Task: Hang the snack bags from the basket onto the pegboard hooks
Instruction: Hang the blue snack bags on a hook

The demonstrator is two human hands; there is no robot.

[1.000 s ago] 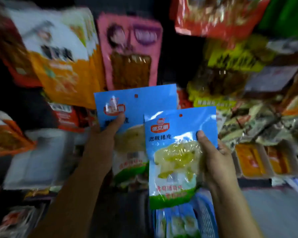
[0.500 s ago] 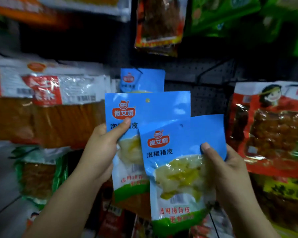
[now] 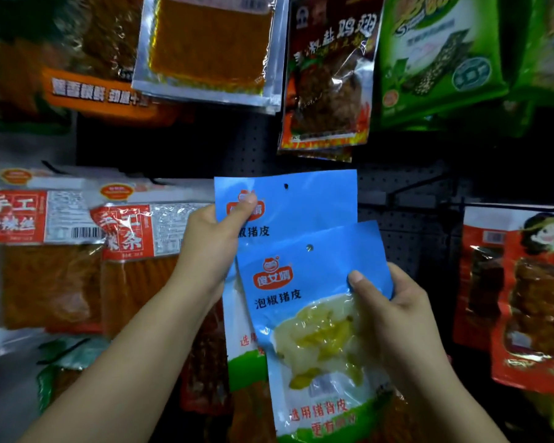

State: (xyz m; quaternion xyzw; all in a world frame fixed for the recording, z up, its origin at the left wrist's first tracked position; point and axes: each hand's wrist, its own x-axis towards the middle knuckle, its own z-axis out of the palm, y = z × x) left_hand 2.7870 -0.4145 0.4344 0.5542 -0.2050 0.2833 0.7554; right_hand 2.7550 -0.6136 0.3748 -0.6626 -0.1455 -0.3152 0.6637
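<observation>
Two blue snack bags with green bottoms and clear windows are up in front of the black pegboard [image 3: 397, 244]. My left hand [image 3: 215, 241] pinches the rear blue bag [image 3: 311, 203] near its upper left corner, thumb over the red logo. The bag's hang hole sits close to the pegboard. My right hand [image 3: 394, 302] grips the front blue bag [image 3: 304, 314] by its right edge, lower and overlapping the rear one. A bare black hook [image 3: 410, 187] juts from the pegboard just right of the rear bag. The basket is out of view.
Hanging packs crowd the pegboard: red-and-white spicy strip packs [image 3: 122, 238] at left, a silver-edged orange pack [image 3: 208, 46] above, a dark chicken-wing pack [image 3: 330, 78], green seaweed bags [image 3: 442, 55] at top right, and red packs [image 3: 525, 292] at right.
The view has tilted up from the basket to the pegboard. My left hand has slid up the rear bag and raised it toward the hooks. The blue bag hanging behind is now covered.
</observation>
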